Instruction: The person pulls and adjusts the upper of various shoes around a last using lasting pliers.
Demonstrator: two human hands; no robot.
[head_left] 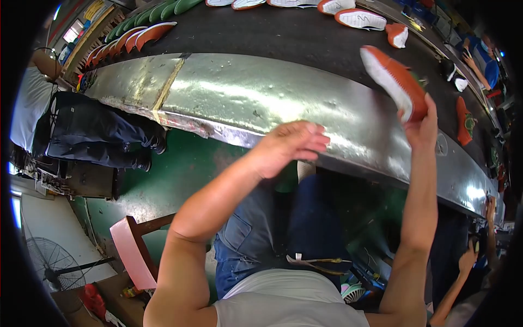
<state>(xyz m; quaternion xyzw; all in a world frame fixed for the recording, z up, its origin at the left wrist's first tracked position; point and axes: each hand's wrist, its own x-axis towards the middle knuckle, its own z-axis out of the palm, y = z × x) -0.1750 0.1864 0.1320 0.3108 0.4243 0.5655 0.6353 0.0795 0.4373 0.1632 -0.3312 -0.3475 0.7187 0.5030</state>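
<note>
Metal ledge (229,76) beside black belt (283,32), green floor (190,155), right hand (422,124) gripping orange-and-white shoe (400,84), left hand (294,140) half-open, empty

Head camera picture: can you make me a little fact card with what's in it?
Left hand: nothing visible in it; in front of the metal ledge
Right hand: holds an orange-and-white shoe by one end
Beyond the ledge: dark surface with more shoes
Floor: green
Lower left: fan
</note>
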